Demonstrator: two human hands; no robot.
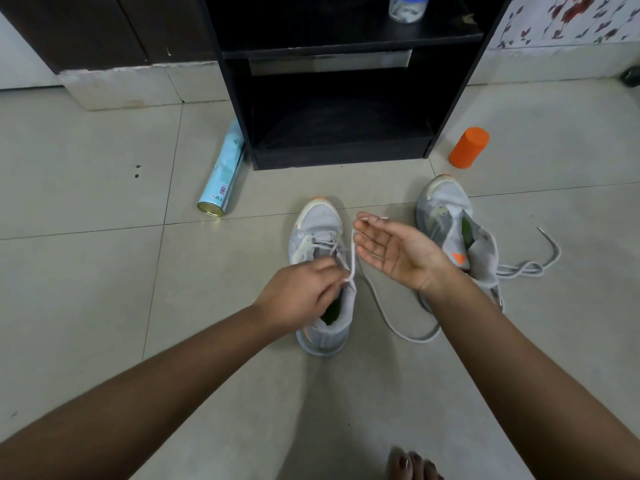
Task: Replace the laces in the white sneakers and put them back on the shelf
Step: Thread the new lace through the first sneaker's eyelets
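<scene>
left hand pinches white flat lace at top eyelets of grey-white mesh sneaker on floor before black wooden shelf unit; right hand relaxed palm-up, lace across fingertips; clear blue-lidded plastic jar on upper shelf, contents unclear.

Smooth, faintly glossy floor tiles; matt black wooden shelf unit; cloth-mesh sneakers; spray can with shiny metal base; orange container, probably matt plastic.

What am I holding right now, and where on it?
The left hand pinches the white lace near the sneaker's collar; its free end drapes over the open right hand's fingers.
</scene>
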